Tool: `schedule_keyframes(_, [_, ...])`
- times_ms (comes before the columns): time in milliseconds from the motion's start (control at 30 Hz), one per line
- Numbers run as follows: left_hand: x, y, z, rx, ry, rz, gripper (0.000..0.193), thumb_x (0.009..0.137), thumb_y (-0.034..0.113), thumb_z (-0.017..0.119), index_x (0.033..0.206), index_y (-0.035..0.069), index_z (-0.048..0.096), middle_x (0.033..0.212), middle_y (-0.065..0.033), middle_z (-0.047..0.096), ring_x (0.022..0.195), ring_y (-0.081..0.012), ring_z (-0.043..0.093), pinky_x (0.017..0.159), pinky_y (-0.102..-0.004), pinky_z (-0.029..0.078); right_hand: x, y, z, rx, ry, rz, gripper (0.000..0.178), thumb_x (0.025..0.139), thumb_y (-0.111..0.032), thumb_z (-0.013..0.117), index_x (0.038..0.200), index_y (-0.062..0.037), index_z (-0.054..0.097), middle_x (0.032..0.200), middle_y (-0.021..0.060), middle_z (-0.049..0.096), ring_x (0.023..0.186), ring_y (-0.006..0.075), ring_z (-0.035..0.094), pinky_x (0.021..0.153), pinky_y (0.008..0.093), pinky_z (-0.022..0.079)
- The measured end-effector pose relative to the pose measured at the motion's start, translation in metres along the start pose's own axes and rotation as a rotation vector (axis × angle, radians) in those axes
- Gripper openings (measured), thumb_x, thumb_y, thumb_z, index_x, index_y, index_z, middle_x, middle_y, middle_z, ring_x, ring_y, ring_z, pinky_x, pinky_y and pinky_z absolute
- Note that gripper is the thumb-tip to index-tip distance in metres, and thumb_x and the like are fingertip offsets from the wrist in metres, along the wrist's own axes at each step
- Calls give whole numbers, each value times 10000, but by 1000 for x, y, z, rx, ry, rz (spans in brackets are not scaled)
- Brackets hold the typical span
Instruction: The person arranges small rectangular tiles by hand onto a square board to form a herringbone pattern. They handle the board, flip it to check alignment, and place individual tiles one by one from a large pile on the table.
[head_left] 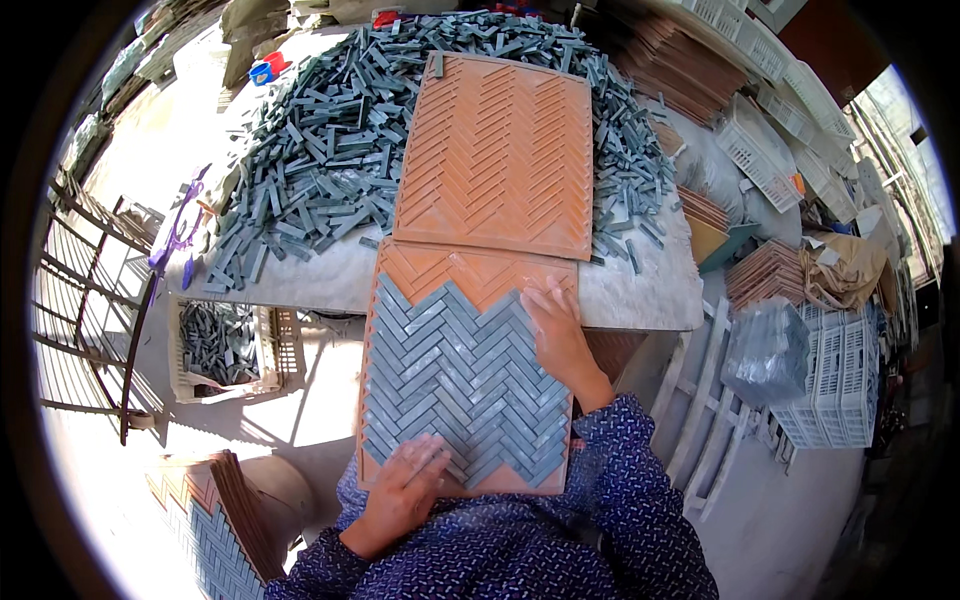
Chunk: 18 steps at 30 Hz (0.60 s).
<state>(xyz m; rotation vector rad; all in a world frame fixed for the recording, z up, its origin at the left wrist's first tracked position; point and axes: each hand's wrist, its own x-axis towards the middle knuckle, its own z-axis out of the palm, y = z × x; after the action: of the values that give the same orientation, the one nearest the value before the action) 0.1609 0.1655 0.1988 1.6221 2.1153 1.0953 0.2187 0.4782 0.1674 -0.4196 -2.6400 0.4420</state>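
Observation:
An orange moulded tray lies in front of me, its far end at the heap's table. Narrow grey-green stone strips fill most of it in a herringbone pattern, with bare orange grooves at the far end. My left hand rests at the near left edge of the pattern, fingers stretched over the strips. On the far right edge lies my right hand, its fingers apart on the strips and the tray. Beyond, a second orange tray with empty herringbone grooves lies on the heap; a single strip stands at its far left corner.
Loose stone strips are heaped over the pale table. A crate of strips is on the floor at left, behind stacked filled trays. White crates, a wrapped bundle and a slatted pallet stand at right.

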Motion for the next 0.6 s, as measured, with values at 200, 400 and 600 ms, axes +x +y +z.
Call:
schedule_keyframes(200, [-2,-7,-5,16,74,-29,421,711,-11,632,1129,3,582,1232,-164,545,1176,-342,506,982,-455,406,21,7,-12,-6,-65,-79,425,725,57,508,1134,-20,598,1126,143,577,1101,324,493,937,381,383])
schedule_keyframes(400, [21,-21,-18,48,59,79,363,737,3,613,1100,5,592,1209,-151,561,1157,-325,524,970,-453,415,22,-5,-25,12,-98,-72,428,761,21,531,1187,-4,555,1135,178,567,1090,340,503,933,395,397])
schedule_keyframes(600, [112,-41,-7,264,-64,176,579,833,220,618,1340,45,403,1394,-140,407,1318,-284,358,1082,-468,273,-49,-29,-38,241,139,237,369,854,-61,559,1213,19,534,1152,206,576,1076,345,552,939,383,426])
